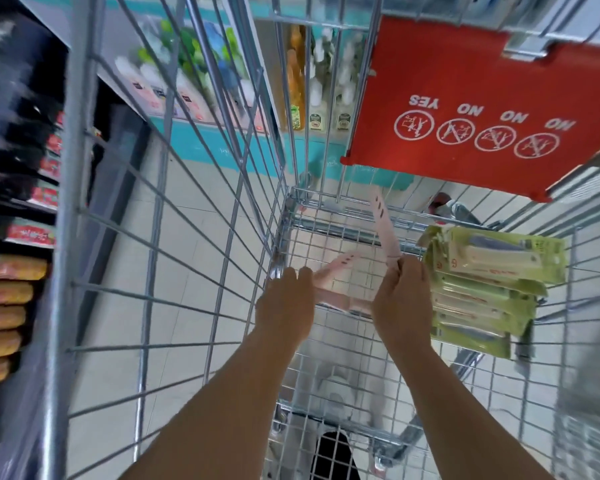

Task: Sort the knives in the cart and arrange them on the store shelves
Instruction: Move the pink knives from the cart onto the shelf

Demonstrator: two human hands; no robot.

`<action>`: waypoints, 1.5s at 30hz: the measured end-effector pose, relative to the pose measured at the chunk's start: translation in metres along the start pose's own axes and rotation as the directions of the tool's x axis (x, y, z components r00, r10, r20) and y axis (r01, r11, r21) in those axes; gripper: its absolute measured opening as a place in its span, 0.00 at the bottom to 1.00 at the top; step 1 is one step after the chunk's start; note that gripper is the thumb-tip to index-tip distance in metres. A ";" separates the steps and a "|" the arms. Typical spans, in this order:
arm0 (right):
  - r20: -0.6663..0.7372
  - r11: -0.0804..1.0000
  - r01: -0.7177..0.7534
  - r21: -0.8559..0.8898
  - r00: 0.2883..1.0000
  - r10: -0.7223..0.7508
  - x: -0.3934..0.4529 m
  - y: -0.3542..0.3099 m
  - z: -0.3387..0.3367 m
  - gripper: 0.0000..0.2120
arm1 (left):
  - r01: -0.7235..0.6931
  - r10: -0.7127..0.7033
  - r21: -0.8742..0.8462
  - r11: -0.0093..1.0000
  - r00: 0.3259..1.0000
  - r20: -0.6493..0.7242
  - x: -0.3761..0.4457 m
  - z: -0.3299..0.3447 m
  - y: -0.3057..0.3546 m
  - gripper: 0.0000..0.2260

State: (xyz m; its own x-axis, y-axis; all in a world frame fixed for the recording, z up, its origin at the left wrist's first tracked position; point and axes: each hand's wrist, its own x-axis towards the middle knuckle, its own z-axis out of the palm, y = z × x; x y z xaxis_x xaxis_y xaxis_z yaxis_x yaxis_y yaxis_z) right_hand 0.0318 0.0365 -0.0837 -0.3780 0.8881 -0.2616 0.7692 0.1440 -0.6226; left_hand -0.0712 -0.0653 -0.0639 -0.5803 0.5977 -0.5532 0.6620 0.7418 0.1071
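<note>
Looking down into a wire shopping cart (pixel 174 209): both bare arms reach in from the bottom of the frame toward its floor at centre. The left hand (pixel 286 301) rests over a pink knife package (pixel 329 289) lying flat; its grip faces away, so whether the fingers curl around it cannot be told. The right hand (pixel 400 296) pinches a second pink package (pixel 383 233), lifted on end, likely to separate it by kind. A stack of green knife packages (pixel 485 289) sits at centre right, seemingly already grouped. Store shelves (pixel 25 237) line the left edge; a red seat flap (pixel 465 109) hangs upper right.
</note>
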 end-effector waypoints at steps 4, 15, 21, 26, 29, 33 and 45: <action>0.060 0.998 0.014 0.059 0.998 -0.017 -0.015 -0.018 -0.018 0.04 | 0.136 -0.132 -0.078 0.988 0.989 0.059 -0.041 -0.007 0.006 0.15; -0.287 0.912 0.209 0.353 0.952 -0.107 -0.056 -0.083 -0.095 0.05 | 0.366 -0.336 -0.229 0.902 0.928 0.159 -0.125 -0.060 0.006 0.16; -0.152 0.918 0.309 0.247 0.948 -0.278 -0.086 -0.125 -0.148 0.07 | 0.224 -0.240 -0.251 0.942 0.970 -0.035 -0.172 -0.104 0.002 0.17; 0.036 0.900 0.432 0.054 0.900 -0.434 -0.137 -0.166 -0.194 0.09 | 0.114 -0.149 -0.142 0.983 0.952 -0.266 -0.229 -0.157 -0.019 0.21; 0.135 0.851 0.525 0.000 0.843 -0.520 -0.181 -0.199 -0.206 0.08 | 0.128 -0.146 -0.073 0.989 0.919 -0.367 -0.270 -0.189 -0.048 0.23; 0.225 0.758 0.644 -0.099 0.757 -0.614 -0.240 -0.240 -0.200 0.09 | 0.175 -0.202 -0.102 0.979 0.871 -0.447 -0.326 -0.222 -0.105 0.25; 0.221 0.587 0.807 0.057 0.563 -0.796 -0.432 -0.376 -0.117 0.12 | 0.155 -0.520 -0.541 0.826 0.581 -0.627 -0.498 -0.246 -0.301 0.18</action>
State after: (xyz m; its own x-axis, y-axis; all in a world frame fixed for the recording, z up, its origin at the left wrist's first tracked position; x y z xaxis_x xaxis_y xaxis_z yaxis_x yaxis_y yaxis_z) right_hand -0.0335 -0.3505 0.3495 -0.9392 0.2892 0.1850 0.1174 0.7769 -0.6185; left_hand -0.0982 -0.5111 0.3824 -0.9783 0.1519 0.1410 0.2000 0.8704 0.4498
